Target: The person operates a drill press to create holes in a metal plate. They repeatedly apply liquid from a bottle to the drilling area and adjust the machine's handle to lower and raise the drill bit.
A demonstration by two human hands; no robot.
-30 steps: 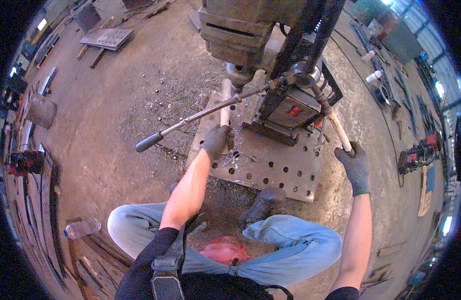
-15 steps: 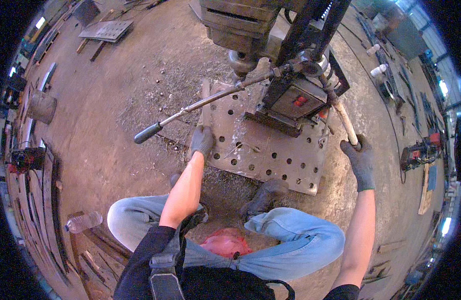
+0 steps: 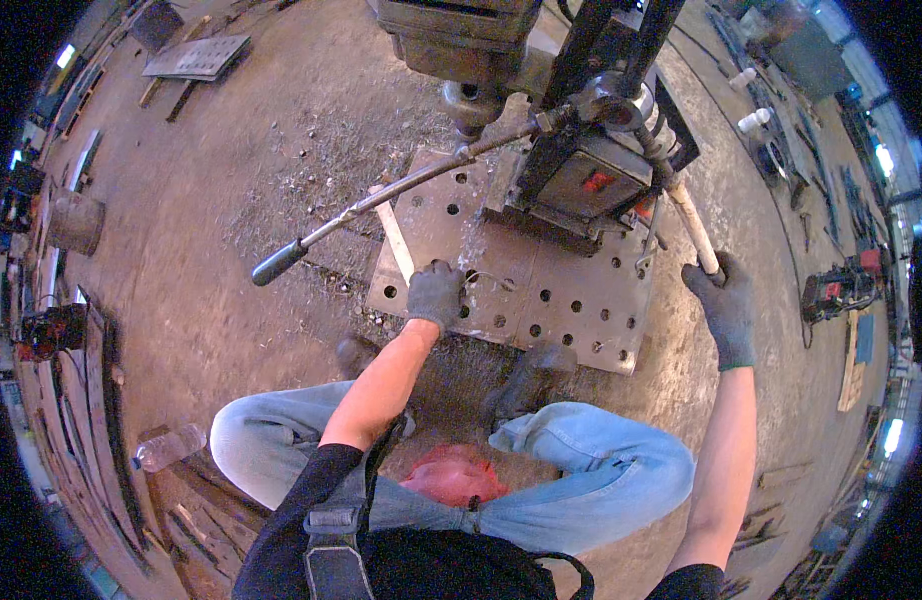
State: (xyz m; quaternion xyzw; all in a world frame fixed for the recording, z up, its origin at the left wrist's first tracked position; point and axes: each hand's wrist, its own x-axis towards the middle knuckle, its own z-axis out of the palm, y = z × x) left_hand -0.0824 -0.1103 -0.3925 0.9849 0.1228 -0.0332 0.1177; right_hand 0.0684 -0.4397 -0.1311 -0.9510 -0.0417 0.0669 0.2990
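Observation:
My left hand (image 3: 436, 293), in a dark grey glove, is closed around the near end of a flat, pale bar (image 3: 393, 232). The bar points away from me, over the left side of a steel plate (image 3: 511, 270) with rows of round holes. On my right, my gloved right hand (image 3: 722, 300) grips the lower end of a pale-wrapped feed lever (image 3: 693, 228). That lever belongs to a drill press (image 3: 586, 185) standing on the plate. Its spindle (image 3: 469, 108) hangs above the plate's far left part, and the tip is hard to make out.
Another lever with a dark grip (image 3: 281, 262) reaches left above the plate. Metal shavings (image 3: 311, 190) cover the ground beyond. A plastic bottle (image 3: 169, 447) lies by my left knee, near long metal strips (image 3: 76, 420). A red bag (image 3: 453, 475) sits between my legs.
My left hand has moved right over the plate with the bar, whose far end now leans left. My right hand stays on the lever. The whole view has shifted slightly.

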